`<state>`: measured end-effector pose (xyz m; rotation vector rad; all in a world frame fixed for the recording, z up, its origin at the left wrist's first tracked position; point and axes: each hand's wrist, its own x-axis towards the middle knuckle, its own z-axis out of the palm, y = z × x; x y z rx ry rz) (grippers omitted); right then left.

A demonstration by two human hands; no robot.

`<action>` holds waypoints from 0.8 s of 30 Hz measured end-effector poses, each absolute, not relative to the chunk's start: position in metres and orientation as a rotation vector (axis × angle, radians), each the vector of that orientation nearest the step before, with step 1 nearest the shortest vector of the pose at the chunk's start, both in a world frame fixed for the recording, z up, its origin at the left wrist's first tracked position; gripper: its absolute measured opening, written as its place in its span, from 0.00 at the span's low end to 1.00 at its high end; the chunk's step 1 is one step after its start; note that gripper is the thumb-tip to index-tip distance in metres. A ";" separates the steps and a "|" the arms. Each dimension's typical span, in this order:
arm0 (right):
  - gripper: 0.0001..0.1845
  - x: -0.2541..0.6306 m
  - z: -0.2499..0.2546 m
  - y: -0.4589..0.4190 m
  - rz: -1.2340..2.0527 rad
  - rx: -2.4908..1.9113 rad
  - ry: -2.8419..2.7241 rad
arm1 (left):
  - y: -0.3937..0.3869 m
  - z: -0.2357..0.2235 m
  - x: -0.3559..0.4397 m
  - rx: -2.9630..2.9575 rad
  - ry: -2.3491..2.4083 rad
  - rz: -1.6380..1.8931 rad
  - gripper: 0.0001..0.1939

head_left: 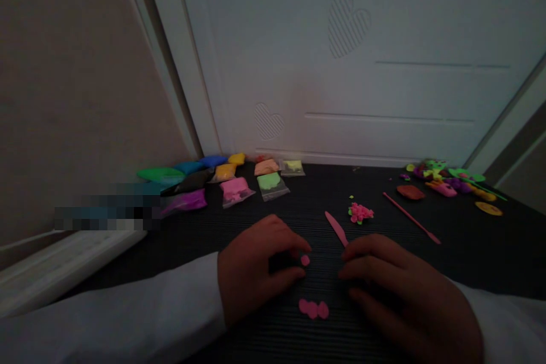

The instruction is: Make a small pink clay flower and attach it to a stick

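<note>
My left hand (261,267) rests on the dark table, thumb and forefinger apart. A small pink clay disc (305,260) lies between those fingertips, and I cannot tell whether it touches the forefinger. Just in front of me lies a short row of overlapping flat pink discs (313,309). My right hand (401,290) is on the other side, fingers curved and spread, with no object visible in them. At its fingertips is a pink plastic clay knife (336,227), its near end hidden by the fingers. Beyond it sits a pink clay flower cluster (360,213) with green bits.
Bags of coloured clay, such as a pink bag (236,190) and a light green bag (271,183), lie at the back left. A long pink tool (410,217), a red clay piece (410,192) and colourful clay shapes (452,182) lie right. A white panel (273,57) stands behind.
</note>
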<state>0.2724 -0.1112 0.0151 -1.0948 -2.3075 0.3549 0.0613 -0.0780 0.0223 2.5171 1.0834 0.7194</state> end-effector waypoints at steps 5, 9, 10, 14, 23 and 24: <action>0.13 0.273 0.013 -0.110 0.366 -1.068 -2.302 | -0.079 0.025 0.057 2.596 1.029 0.736 0.14; 0.13 0.272 0.015 -0.111 0.375 -1.086 -2.306 | -0.082 0.029 0.057 2.713 1.054 0.635 0.16; 0.13 0.272 0.015 -0.111 0.373 -1.084 -2.306 | -0.083 0.029 0.058 2.726 1.065 0.611 0.16; 0.12 0.273 0.016 -0.112 0.369 -1.089 -2.318 | -0.084 0.027 0.060 2.749 1.101 0.528 0.17; 0.11 0.274 0.018 -0.110 0.359 -1.078 -2.351 | -0.090 0.024 0.061 2.803 1.157 0.450 0.18; 0.11 0.274 0.018 -0.110 0.361 -1.078 -2.358 | -0.091 0.024 0.061 2.819 1.165 0.443 0.19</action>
